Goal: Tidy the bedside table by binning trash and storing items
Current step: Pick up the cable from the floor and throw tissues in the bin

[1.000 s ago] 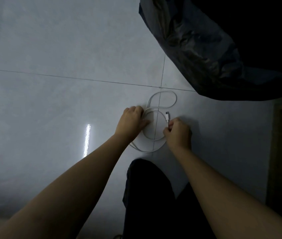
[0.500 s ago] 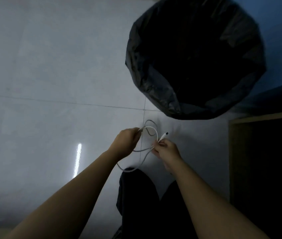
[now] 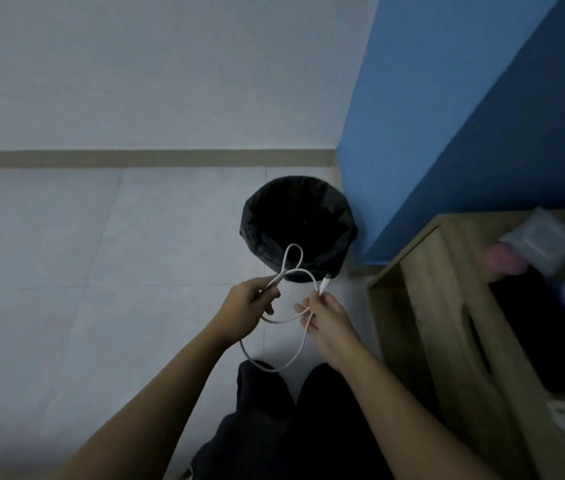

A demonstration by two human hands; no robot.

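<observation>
While both hands are pinching the white cable [image 3: 288,362] in closed fingers, left hand [image 3: 250,303] and right hand [image 3: 326,315] are spreading its loops before the bin [image 3: 260,220], probably for coiling and storing.

The thin white plastic cable [image 3: 297,355] looked smooth. The round bin's black plastic liner [image 3: 297,226] was crinkled, faintly glossy. At three o'clock, the pale wooden bedside table [image 3: 423,292] appeared matt, grained.

Home bedroom: tiled floor [image 3: 66,254], blue wall [image 3: 447,98], lined bin [image 3: 298,226], wooden bedside table [image 3: 447,306].
</observation>
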